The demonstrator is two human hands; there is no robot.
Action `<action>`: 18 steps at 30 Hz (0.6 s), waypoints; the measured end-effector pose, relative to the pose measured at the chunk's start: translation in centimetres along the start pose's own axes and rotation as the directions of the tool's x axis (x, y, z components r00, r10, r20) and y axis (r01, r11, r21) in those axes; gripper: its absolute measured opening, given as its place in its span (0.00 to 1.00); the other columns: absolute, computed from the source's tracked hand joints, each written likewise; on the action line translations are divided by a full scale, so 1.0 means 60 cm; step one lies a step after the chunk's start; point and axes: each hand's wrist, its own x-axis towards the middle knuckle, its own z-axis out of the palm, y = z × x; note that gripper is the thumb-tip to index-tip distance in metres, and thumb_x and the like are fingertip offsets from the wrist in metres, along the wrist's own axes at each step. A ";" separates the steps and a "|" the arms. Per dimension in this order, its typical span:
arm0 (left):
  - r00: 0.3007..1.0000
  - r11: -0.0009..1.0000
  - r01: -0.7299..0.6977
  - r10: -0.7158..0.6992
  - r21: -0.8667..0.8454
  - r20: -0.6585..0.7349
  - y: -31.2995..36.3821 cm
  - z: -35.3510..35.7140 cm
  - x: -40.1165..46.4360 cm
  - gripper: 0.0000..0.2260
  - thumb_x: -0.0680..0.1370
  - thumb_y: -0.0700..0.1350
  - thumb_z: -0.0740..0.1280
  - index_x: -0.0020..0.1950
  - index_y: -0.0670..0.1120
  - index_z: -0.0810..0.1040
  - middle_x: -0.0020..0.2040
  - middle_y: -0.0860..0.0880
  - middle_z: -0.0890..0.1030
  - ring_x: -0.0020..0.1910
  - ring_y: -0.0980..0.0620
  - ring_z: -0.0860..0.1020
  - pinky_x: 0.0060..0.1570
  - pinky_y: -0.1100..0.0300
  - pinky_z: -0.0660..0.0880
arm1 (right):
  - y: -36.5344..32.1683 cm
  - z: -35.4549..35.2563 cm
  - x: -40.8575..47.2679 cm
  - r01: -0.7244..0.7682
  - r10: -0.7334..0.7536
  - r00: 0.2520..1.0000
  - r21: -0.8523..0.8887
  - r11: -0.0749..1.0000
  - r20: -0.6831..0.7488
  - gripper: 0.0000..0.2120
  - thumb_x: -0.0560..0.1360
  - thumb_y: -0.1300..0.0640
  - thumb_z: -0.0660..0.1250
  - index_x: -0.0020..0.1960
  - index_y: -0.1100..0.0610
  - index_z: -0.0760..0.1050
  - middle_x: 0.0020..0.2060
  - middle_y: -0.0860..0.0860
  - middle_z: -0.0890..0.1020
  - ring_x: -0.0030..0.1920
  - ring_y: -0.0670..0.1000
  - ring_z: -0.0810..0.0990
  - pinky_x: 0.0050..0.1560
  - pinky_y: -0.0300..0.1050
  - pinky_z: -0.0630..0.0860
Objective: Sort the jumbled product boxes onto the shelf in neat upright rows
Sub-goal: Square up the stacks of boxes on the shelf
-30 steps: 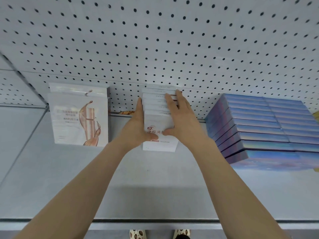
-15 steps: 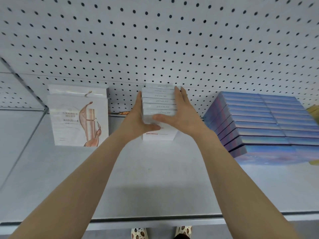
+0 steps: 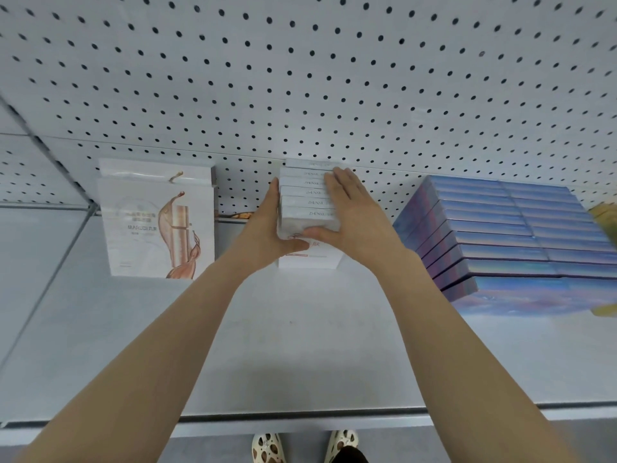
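A row of several white product boxes stands upright in the middle of the grey shelf, running back to the pegboard wall. My left hand presses flat against the row's left side, thumb across the front box. My right hand lies with straight fingers over the row's top right edge, its thumb also on the front box face. Two hanging-style white boxes with a bronze bottle print stand upright to the left. A block of iridescent blue boxes fills the right in two rows.
The white pegboard backs the shelf. A yellow item shows at the far right edge, and a small brown thing lies behind the boxes. The shelf's front lip runs below my forearms, with my shoes under it.
Both hands have slid the white row back toward the pegboard, and the front box now stands closer to the wall. My right hand has shifted toward the row's right side.
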 end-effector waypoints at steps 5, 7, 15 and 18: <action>0.998 0.991 0.003 0.005 0.131 -0.058 0.013 -0.007 -0.019 0.46 0.68 0.42 0.78 0.78 0.52 0.54 0.70 0.53 0.71 0.67 0.52 0.71 0.65 0.54 0.72 | -0.003 -0.009 -0.007 0.066 -0.066 0.998 -0.050 0.997 0.012 0.48 0.71 0.31 0.65 0.79 0.59 0.54 0.79 0.56 0.56 0.80 0.55 0.52 0.79 0.52 0.53; 0.995 0.978 0.028 -0.008 0.207 -0.097 0.016 -0.011 -0.033 0.43 0.71 0.45 0.77 0.79 0.51 0.54 0.74 0.52 0.67 0.71 0.52 0.67 0.70 0.51 0.67 | -0.007 -0.014 -0.010 0.076 -0.075 0.997 -0.047 0.996 0.020 0.49 0.72 0.28 0.60 0.80 0.59 0.52 0.79 0.56 0.55 0.80 0.55 0.51 0.79 0.51 0.52; 0.903 0.882 0.039 0.171 0.470 -0.395 -0.022 -0.099 -0.140 0.20 0.75 0.41 0.72 0.66 0.49 0.77 0.68 0.50 0.74 0.67 0.51 0.72 0.65 0.56 0.70 | -0.097 -0.016 -0.009 0.147 -0.148 0.980 -0.017 0.989 -0.134 0.33 0.81 0.43 0.60 0.79 0.58 0.58 0.76 0.56 0.63 0.78 0.56 0.56 0.77 0.50 0.55; 0.879 0.875 0.081 0.164 0.478 -0.448 -0.054 -0.159 -0.164 0.23 0.73 0.40 0.73 0.67 0.49 0.76 0.69 0.50 0.74 0.69 0.51 0.71 0.67 0.55 0.69 | -0.146 -0.005 0.011 0.150 -0.158 0.982 -0.074 0.986 -0.107 0.33 0.79 0.43 0.63 0.78 0.58 0.59 0.76 0.56 0.63 0.79 0.56 0.55 0.78 0.51 0.54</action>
